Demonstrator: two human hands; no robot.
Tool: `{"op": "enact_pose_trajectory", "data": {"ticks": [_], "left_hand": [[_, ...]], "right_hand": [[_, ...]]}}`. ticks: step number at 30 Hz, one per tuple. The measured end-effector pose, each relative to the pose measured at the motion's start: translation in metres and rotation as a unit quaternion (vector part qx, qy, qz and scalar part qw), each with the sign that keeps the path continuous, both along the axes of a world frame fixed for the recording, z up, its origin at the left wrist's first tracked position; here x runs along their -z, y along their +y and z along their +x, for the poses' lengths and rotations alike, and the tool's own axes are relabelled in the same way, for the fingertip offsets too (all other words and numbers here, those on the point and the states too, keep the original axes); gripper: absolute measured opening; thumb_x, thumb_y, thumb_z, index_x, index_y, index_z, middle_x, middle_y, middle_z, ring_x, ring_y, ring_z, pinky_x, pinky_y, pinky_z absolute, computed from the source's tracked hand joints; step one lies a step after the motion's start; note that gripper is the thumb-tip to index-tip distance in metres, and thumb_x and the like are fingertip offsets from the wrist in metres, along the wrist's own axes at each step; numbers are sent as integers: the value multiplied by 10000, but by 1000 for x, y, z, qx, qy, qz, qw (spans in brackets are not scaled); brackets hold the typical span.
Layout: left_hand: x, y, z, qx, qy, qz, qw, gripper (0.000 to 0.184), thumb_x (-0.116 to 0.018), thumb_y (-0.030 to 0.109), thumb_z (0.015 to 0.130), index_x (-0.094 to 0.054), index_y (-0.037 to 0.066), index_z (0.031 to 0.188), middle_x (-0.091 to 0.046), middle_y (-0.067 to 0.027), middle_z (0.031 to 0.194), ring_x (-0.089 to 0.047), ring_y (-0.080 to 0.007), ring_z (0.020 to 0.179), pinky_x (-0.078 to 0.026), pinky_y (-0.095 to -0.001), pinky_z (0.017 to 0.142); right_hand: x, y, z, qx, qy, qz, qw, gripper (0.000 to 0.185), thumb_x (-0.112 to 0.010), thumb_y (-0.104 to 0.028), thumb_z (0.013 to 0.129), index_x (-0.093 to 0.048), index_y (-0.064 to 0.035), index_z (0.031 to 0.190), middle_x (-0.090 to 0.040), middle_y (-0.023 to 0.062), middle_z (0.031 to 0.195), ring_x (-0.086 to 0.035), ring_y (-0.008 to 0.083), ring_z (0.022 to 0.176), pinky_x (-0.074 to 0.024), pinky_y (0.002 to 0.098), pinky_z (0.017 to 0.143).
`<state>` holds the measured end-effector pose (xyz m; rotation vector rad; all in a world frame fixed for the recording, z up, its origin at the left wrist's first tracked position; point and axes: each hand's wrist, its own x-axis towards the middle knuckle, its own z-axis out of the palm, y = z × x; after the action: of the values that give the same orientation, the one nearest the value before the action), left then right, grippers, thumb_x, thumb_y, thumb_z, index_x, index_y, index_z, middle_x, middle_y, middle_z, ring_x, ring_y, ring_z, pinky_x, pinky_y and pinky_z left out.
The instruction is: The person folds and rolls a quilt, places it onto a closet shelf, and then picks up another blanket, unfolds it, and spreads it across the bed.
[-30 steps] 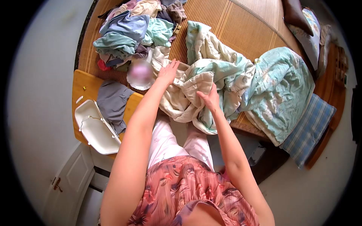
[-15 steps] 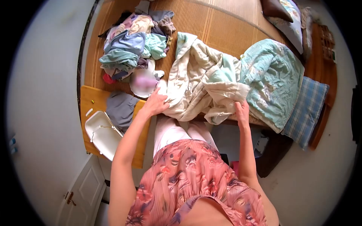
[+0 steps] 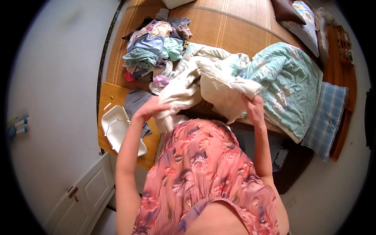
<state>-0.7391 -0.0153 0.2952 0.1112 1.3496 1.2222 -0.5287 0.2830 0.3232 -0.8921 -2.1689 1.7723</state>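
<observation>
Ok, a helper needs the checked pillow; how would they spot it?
Find the bed, then the wooden headboard at picture right. Beside it, by the green quilt, lies the checked pillow; blue squares distinguish it from the flowered pillow.

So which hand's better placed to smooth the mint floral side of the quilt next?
Right, likely: the right hand grips cream quilt fabric near the mint floral side; the left hand is farther off, by the grey cloth.

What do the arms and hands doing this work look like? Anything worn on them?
They are a person's: bare forearms, with no sleeves over them and no cables. The left hand and right hand wear no gloves; rings are too small to tell. The top is reddish pink with a floral print.
</observation>
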Motion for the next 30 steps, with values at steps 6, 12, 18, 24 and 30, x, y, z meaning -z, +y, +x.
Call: {"op": "enact_pose_trajectory", "data": {"ticks": [6,12,18,24,30], "left_hand": [[-17,15,3,-124,-93,124,980,553,-692,116,736,-455,-6,1221,-592,-91,1076,-607,-161,916,-503,-295,800],[-37,52,16,-72,-30,89,993,506,-615,111,813,-409,-12,1259,-568,-79,1109,-575,-144,965,-484,-282,817],[-42,62,26,-155,-133,150,967,327,-449,239,952,-506,19,1187,-591,-36,1081,-559,-109,979,-455,-279,854],[-8,56,53,-262,-164,138,941,441,-533,54,879,-386,26,1294,-562,-65,1134,-592,-141,959,-510,-274,809],[-12,42,51,-273,-137,117,945,511,-542,-1,805,-377,4,1289,-584,-53,1067,-593,-118,914,-496,-241,760]], "right_hand": [[-7,-24,-17,83,93,-79,989,172,-547,-80,875,-630,28,980,-632,-1,780,-547,52,664,-446,203,592],[-23,-73,-50,-164,69,61,982,270,-553,-22,825,-587,-57,1090,-640,124,877,-622,200,782,-483,286,695],[-6,-87,-57,-218,23,74,973,364,-525,-5,813,-558,-104,1162,-624,161,905,-616,282,807,-483,305,713],[16,-85,-45,-188,39,-52,980,360,-481,30,825,-542,-53,1170,-630,134,878,-596,130,792,-466,257,747],[4,-87,-48,-174,38,-76,981,342,-487,32,828,-546,-29,1159,-641,114,886,-597,117,812,-463,247,762]]}}
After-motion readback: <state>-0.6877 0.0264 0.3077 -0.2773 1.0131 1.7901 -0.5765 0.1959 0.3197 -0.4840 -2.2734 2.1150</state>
